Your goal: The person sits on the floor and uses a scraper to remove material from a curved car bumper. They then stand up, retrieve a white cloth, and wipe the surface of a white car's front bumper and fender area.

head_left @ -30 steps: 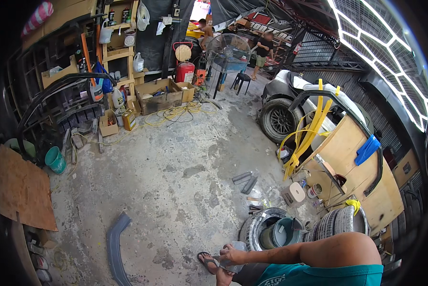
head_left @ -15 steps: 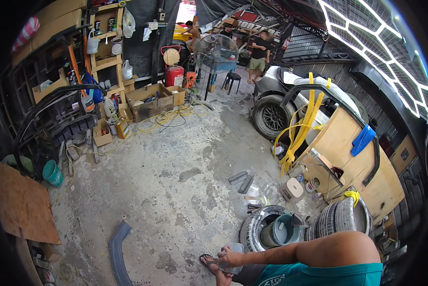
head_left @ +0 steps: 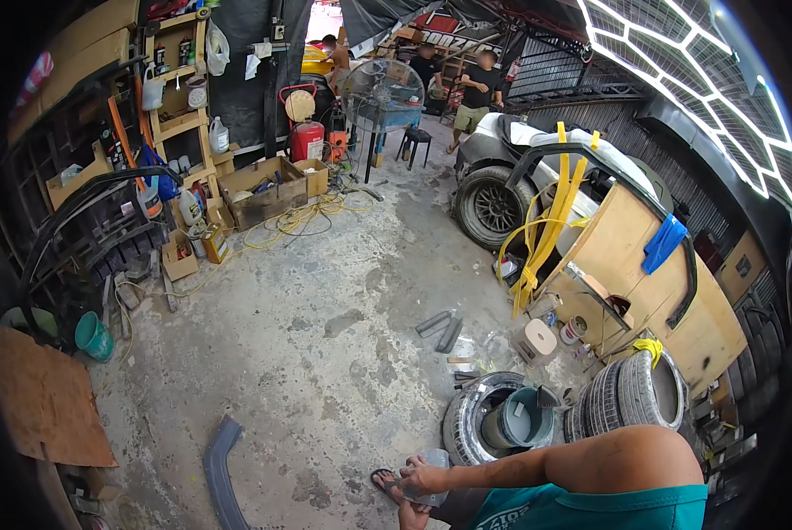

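Observation:
Near the lower edge, my right hand (head_left: 423,478) is closed over a translucent, pale grey thing (head_left: 436,458); its exact kind is too small to make out. Just below, my left hand (head_left: 412,514) is closed against the underside of the same thing, partly hidden by the right hand. My right forearm comes across from the right, under a teal shirt (head_left: 581,508). Close beside the hands is my sandalled foot (head_left: 383,479). A tyre (head_left: 456,433) lies flat to the right of them, with a grey-green bucket (head_left: 502,422) of liquid inside it.
A curved dark grey strip (head_left: 223,468) lies on the concrete floor to the left. Short dark pieces (head_left: 450,334) lie ahead. On the right are stacked tyres (head_left: 626,397), a plywood panel (head_left: 630,256) and a white car (head_left: 520,159). People stand far back near a fan (head_left: 383,93).
The view has shifted slightly, so the surroundings sit a little further left. Both hands keep hold of the translucent thing, in nearly the same pose. A person at the back has changed arm position.

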